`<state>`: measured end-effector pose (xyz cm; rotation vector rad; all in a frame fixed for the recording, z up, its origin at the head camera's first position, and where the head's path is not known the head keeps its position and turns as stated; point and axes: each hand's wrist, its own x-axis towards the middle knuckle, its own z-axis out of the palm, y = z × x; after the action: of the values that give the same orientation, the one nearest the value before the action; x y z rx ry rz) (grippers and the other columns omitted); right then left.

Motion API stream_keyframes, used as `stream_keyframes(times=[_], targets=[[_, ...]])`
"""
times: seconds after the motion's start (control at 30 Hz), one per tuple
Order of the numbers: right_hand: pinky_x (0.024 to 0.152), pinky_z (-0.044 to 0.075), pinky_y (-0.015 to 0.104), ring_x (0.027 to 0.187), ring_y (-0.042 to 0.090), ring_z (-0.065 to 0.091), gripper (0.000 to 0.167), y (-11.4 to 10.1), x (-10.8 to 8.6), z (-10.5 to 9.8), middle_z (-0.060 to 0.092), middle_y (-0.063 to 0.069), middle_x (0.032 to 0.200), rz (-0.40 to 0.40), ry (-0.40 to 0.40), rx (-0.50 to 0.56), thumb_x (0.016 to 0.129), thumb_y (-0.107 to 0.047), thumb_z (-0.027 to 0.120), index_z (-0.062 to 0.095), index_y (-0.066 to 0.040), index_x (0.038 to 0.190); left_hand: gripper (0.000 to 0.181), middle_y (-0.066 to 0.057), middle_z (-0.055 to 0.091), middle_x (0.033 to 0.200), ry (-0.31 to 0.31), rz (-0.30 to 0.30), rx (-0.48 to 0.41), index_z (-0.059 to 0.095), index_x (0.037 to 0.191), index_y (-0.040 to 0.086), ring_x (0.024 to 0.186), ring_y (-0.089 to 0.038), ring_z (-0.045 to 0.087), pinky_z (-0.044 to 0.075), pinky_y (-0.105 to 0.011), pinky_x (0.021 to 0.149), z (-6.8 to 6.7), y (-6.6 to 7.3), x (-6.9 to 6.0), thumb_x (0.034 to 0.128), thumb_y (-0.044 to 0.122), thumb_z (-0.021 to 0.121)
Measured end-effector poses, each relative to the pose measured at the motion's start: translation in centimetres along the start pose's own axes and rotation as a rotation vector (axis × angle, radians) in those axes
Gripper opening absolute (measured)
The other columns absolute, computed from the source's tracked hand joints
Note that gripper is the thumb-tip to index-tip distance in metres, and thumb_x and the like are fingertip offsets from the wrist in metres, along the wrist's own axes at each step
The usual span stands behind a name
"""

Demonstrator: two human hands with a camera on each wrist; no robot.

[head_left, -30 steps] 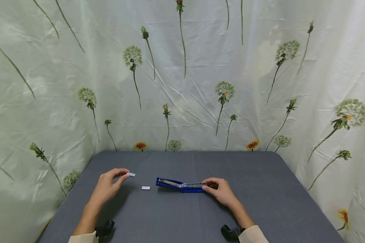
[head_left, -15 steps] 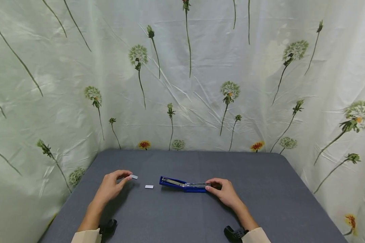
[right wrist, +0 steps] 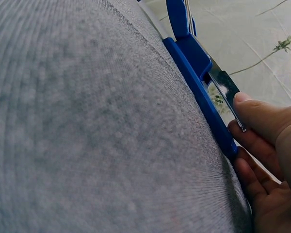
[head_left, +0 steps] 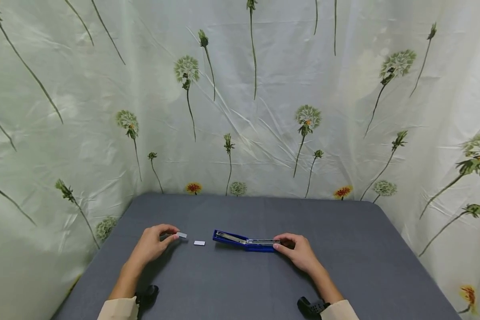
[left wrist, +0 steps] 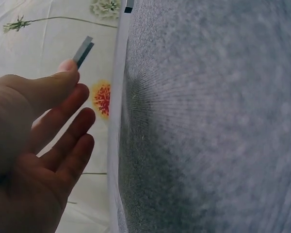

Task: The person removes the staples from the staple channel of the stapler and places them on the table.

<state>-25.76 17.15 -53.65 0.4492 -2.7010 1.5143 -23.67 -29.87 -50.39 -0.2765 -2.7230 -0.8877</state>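
Observation:
A blue stapler (head_left: 260,248) lies opened out on the table, its top cover swung back to the left and its metal magazine exposed. My right hand (head_left: 298,252) grips the stapler's right end; in the right wrist view the thumb (right wrist: 252,110) is on the metal magazine and fingers are by the blue base (right wrist: 203,99). Between thumb and fingertip my left hand (head_left: 154,243) pinches a small strip of staples (head_left: 182,235), held above the table. The left wrist view shows that strip (left wrist: 83,51) jutting past the thumb. A second staple strip (head_left: 199,243) lies between the left hand and the stapler.
A grey cloth covers the table (head_left: 232,284). Behind it hangs a pale curtain (head_left: 264,111) printed with dandelions. Dark wrist-worn devices, such as the left one (head_left: 147,297), sit at both cuffs.
My left hand has moved slightly right with its staple strip, closer to the one on the table. The whole head view has shifted a little. The right hand keeps hold of the stapler.

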Motion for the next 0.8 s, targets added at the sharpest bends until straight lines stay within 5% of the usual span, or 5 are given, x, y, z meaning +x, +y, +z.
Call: stream_keyframes(times=[0.27,0.8], targets=[[0.076,0.053,0.025,0.082,0.006,0.065,0.018,0.14,-0.10,-0.05,0.075,-0.005,0.096,-0.005,0.008,-0.011,0.091,-0.030,0.081,0.078,-0.023,0.107,0.010,0.001,0.077,0.105,-0.055,0.007,0.017,0.079,0.102,0.020,0.101,-0.025,0.072,0.056,-0.050,0.090,0.23,-0.06,-0.17,0.0930,0.023,0.078],[0.079,0.053,0.025,0.085,0.006,0.066,0.018,-0.06,0.01,-0.19,0.075,-0.005,0.097,-0.004,0.004,-0.007,0.091,-0.030,0.081,0.078,-0.023,0.107,0.008,-0.004,0.075,0.105,-0.087,-0.028,0.079,0.080,0.100,0.016,0.103,-0.031,0.069,0.052,-0.055,0.093,0.98,-0.35,0.00,0.0930,0.019,0.077]])
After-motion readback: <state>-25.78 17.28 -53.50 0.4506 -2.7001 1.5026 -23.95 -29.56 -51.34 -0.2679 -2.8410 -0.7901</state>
